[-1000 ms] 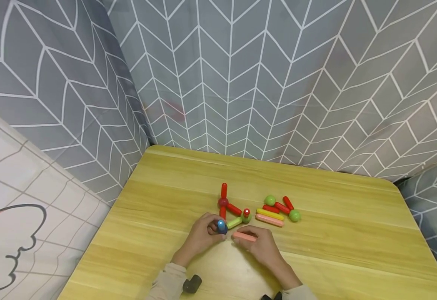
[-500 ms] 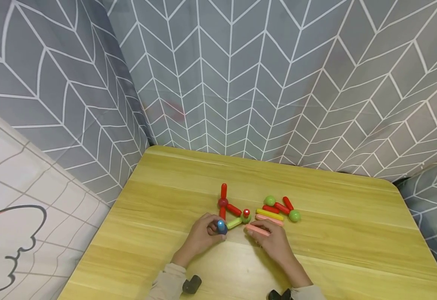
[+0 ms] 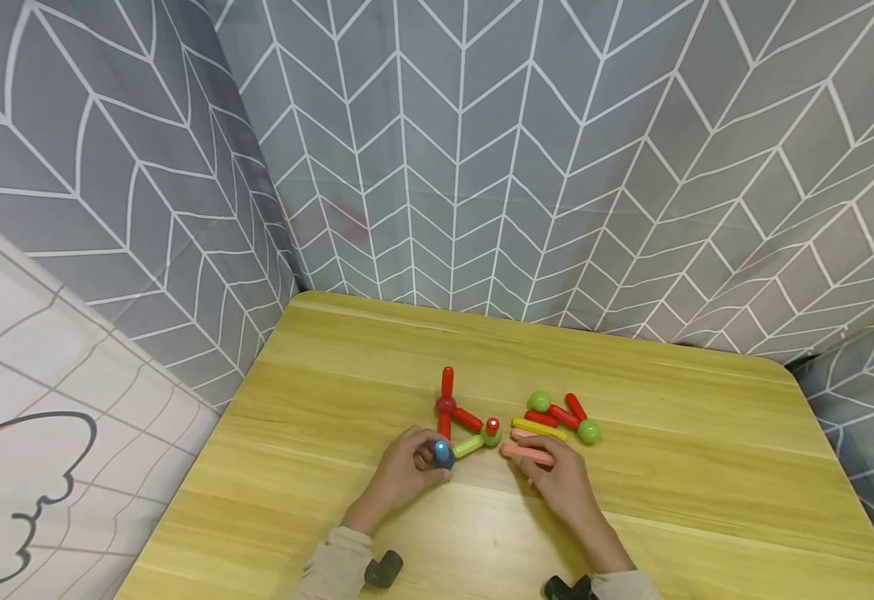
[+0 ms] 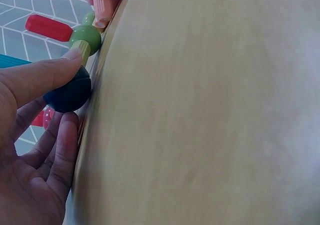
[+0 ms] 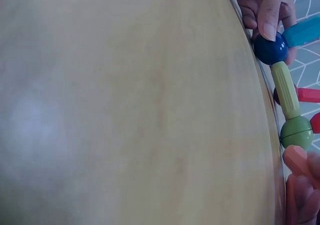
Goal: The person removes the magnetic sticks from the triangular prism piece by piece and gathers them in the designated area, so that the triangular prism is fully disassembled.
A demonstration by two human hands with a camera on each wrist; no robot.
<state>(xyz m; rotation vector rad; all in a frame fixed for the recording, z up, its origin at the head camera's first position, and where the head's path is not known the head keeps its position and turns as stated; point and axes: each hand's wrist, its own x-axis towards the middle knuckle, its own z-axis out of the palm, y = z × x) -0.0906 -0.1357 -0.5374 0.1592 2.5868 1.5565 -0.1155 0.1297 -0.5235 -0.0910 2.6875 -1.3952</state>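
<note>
My left hand [image 3: 399, 473] holds a dark blue ball [image 4: 70, 94] between thumb and fingers; a light blue rod [image 3: 441, 450] stands up from it. A yellow-green rod [image 5: 285, 89] joins that ball to a green ball [image 5: 297, 132], which carries an upright red rod [image 4: 49, 28]. My right hand [image 3: 567, 485] pinches a salmon-pink rod [image 3: 525, 454], its free end close to the green ball. In the head view I cannot tell whether rod and ball touch. Behind, a dark red ball [image 3: 446, 405] joins several red rods [image 3: 447, 382].
Right of the joined pieces lie a yellow rod [image 3: 540, 429] and another salmon-pink rod [image 3: 519, 434], partly hidden by my right hand. Beyond them are red rods [image 3: 564, 416] and two light green balls [image 3: 540, 402]. The wooden table [image 3: 706, 467] meets patterned curtains [image 3: 481, 167] at the back.
My right hand has moved right and slightly away from me with the salmon-pink rod, from near the blue ball to beside the green ball. My left hand stays on the blue ball.
</note>
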